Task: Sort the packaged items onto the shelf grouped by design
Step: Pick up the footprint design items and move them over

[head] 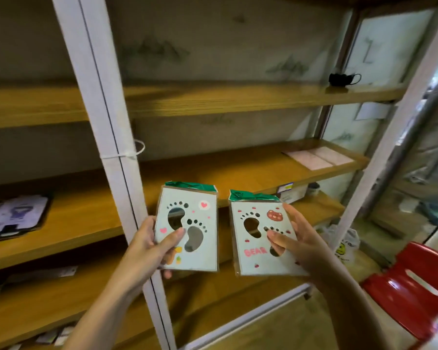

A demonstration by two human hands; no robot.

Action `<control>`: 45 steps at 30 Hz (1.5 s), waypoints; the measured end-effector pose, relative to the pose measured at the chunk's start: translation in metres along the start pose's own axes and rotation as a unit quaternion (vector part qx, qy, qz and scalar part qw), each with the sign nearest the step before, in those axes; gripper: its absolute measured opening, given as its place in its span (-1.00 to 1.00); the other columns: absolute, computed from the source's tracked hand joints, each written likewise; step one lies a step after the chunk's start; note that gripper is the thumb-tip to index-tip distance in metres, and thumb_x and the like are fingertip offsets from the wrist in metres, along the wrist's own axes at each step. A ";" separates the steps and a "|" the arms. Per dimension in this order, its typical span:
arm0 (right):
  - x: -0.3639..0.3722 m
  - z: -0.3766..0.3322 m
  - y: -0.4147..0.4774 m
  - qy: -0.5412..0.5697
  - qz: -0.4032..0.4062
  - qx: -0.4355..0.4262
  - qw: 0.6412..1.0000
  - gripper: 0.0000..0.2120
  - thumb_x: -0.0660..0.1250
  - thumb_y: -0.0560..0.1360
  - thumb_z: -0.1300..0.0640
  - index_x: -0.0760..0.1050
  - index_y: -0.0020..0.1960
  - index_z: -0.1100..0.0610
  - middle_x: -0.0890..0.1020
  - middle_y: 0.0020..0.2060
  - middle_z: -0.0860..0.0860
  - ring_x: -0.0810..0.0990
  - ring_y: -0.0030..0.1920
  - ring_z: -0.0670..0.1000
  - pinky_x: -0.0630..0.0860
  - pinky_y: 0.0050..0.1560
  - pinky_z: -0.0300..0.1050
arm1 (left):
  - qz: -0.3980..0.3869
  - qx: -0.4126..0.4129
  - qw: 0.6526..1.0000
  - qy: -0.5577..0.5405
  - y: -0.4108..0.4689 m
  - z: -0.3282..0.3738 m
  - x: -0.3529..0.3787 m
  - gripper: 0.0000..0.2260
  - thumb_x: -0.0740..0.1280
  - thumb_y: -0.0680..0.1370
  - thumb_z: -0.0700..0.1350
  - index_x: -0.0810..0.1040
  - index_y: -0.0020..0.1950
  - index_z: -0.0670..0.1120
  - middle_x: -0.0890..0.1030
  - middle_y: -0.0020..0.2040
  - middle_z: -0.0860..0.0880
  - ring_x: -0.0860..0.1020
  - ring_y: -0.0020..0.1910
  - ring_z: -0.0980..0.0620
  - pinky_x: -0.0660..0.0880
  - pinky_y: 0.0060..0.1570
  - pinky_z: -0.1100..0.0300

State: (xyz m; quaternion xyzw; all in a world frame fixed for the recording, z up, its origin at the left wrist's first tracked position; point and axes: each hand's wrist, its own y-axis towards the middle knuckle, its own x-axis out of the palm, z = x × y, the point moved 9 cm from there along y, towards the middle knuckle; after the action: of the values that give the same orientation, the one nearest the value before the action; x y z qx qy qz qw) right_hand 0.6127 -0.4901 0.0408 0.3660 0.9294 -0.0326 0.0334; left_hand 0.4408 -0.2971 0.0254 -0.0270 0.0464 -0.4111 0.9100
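My left hand [149, 246] grips a pale blue packet with footprint cut-outs and pink hearts [202, 218], its top sealed with green tape. My right hand [299, 243] holds a second pale blue packet [256, 238] with footprint cut-outs, a bear face and the word BEAR, also green-taped. Both packets are held upright, side by side, in front of the wooden shelf [238, 170]. A purple-and-white packaged item [15, 213] lies on the shelf board at the far left.
A white metal upright [116, 157] stands just behind my left hand. Pink sheets [319, 156] lie on the middle shelf at the right, a black mask [341, 78] on the upper one. A red stool [412, 286] and a plastic bag [344, 243] are at the right.
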 end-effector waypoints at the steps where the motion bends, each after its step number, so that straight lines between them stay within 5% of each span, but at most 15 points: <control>1: -0.011 0.002 0.005 0.003 0.008 0.002 1.000 -0.59 0.33 0.45 0.29 0.31 0.03 -0.19 0.68 -0.20 0.04 0.70 -0.25 -0.01 0.59 -0.35 -0.19 | -0.003 0.001 1.000 0.003 0.010 0.001 0.011 -0.71 0.36 0.44 -0.05 0.37 0.10 0.00 0.66 -0.06 -0.10 0.67 -0.27 -0.01 0.48 -0.55 0.27; 5: -0.054 0.012 0.029 0.014 0.038 0.011 0.999 -0.59 0.33 0.45 0.28 0.32 0.13 -0.12 0.67 -0.15 0.07 0.70 -0.25 0.00 0.59 -0.37 -0.21 | -0.015 0.003 1.000 0.006 0.056 0.000 0.056 -0.70 0.37 0.45 -0.06 0.36 0.11 -0.04 0.65 -0.01 -0.08 0.66 -0.19 -0.03 0.46 -0.55 0.31; 11: -0.125 0.027 0.084 0.054 0.089 0.048 0.993 -0.24 0.39 0.40 0.30 0.11 0.45 -0.08 0.63 -0.07 0.03 0.71 -0.25 -0.02 0.59 -0.39 -0.22 | -0.025 -0.013 1.000 -0.013 0.136 0.005 0.118 -0.73 0.38 0.45 -0.08 0.38 0.08 -0.02 0.63 -0.01 -0.05 0.66 -0.17 -0.02 0.47 -0.53 0.33; 22: -0.215 0.039 0.179 0.069 0.147 0.060 0.985 -0.34 0.39 0.39 0.31 0.22 0.36 -0.08 0.58 -0.12 -0.05 0.69 -0.30 -0.03 0.59 -0.41 -0.21 | -0.019 -0.027 0.999 0.002 0.253 0.007 0.201 -0.82 0.33 0.50 -0.12 0.34 0.00 -0.02 0.57 -0.06 -0.02 0.61 -0.26 0.06 0.46 -0.57 0.35; 25: -0.229 0.042 0.211 0.066 0.125 0.063 0.988 -0.30 0.39 0.39 0.32 0.19 0.39 -0.07 0.61 -0.10 0.01 0.69 -0.27 0.00 0.61 -0.39 -0.17 | -0.009 -0.043 0.999 0.007 0.275 0.000 0.213 -0.82 0.33 0.50 -0.14 0.34 -0.01 -0.02 0.58 0.00 -0.07 0.63 -0.20 0.03 0.48 -0.55 0.32; 31: -0.244 0.048 0.278 0.003 0.032 0.036 0.999 -0.54 0.38 0.40 0.35 0.36 0.06 -0.14 0.64 -0.05 0.10 0.71 -0.24 -0.01 0.60 -0.39 -0.21 | 0.051 -0.058 0.997 0.015 0.305 -0.010 0.232 -0.82 0.33 0.49 -0.13 0.36 0.01 -0.04 0.57 0.02 -0.08 0.61 -0.12 0.03 0.56 -0.32 0.23; 37: -0.266 0.061 0.340 -0.059 -0.014 0.054 0.997 -0.39 0.43 0.37 0.31 0.29 0.30 -0.03 0.59 0.07 0.02 0.63 0.00 0.05 0.62 -0.23 -0.12 | 0.142 -0.083 0.986 0.033 0.329 -0.017 0.244 -0.80 0.35 0.48 -0.14 0.37 0.02 -0.05 0.59 0.11 -0.12 0.61 -0.03 -0.01 0.58 -0.08 0.10; 41: -0.264 0.067 0.367 -0.067 -0.062 0.062 0.994 -0.36 0.42 0.38 0.31 0.26 0.36 0.01 0.56 0.05 -0.05 0.58 0.08 0.07 0.60 -0.11 -0.05 | 0.207 -0.086 0.955 0.193 0.334 -0.010 0.246 -0.70 0.37 0.46 -0.01 0.34 0.06 -0.06 0.58 0.08 -0.03 0.58 -0.02 0.02 0.54 -0.12 0.18; 45: -0.258 0.072 0.383 -0.110 -0.095 0.060 0.988 -0.31 0.41 0.40 0.29 0.19 0.42 0.02 0.49 0.25 0.08 0.55 0.10 0.06 0.57 -0.19 -0.15 | 0.265 -0.122 0.847 0.444 0.330 -0.005 0.244 -0.47 0.24 0.42 0.30 0.37 0.19 -0.06 0.55 -0.12 0.04 0.55 -0.17 0.07 0.50 -0.23 0.21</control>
State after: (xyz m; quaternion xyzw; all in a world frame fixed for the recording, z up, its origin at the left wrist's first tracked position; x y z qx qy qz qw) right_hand 1.0649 -0.3915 -0.0231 0.2713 0.9471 -0.1315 0.1103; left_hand 0.8464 -0.2624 -0.0238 0.0612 0.5009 -0.1130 0.8559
